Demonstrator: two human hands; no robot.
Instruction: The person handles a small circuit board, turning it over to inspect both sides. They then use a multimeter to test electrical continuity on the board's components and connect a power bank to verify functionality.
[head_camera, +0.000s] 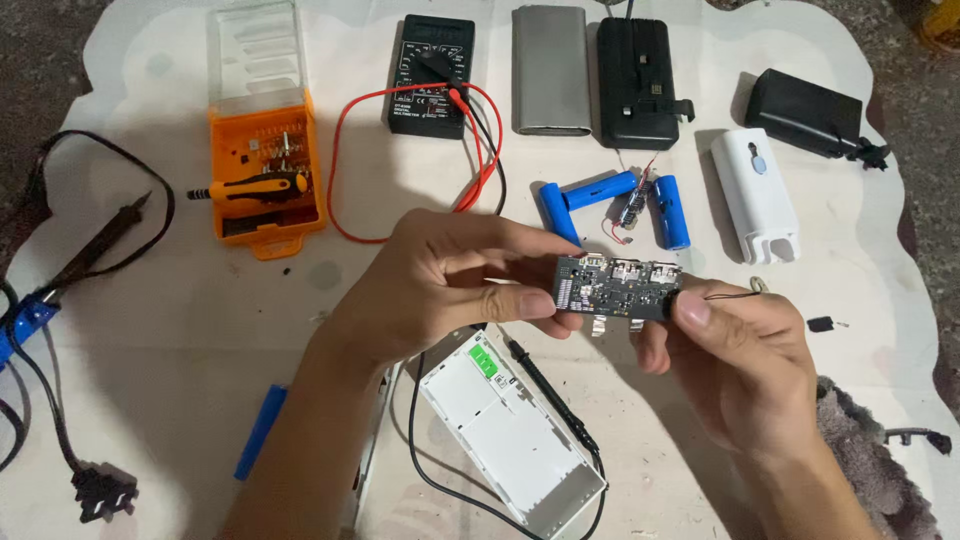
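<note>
Black circuit board (617, 287) lies level, long axis left-right, pinched between left hand (450, 285) and right hand (745, 350).

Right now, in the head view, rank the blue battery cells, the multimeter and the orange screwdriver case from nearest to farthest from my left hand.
1. Blue battery cells: just above and right of the left hand.
2. Multimeter: straight up, at the top of the table.
3. Orange screwdriver case: off to the upper left, only slightly farther.

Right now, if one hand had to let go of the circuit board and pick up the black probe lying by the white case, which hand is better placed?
Probably the left hand: the black probe lies just below it, while the right hand pinches the circuit board's far end.
</note>
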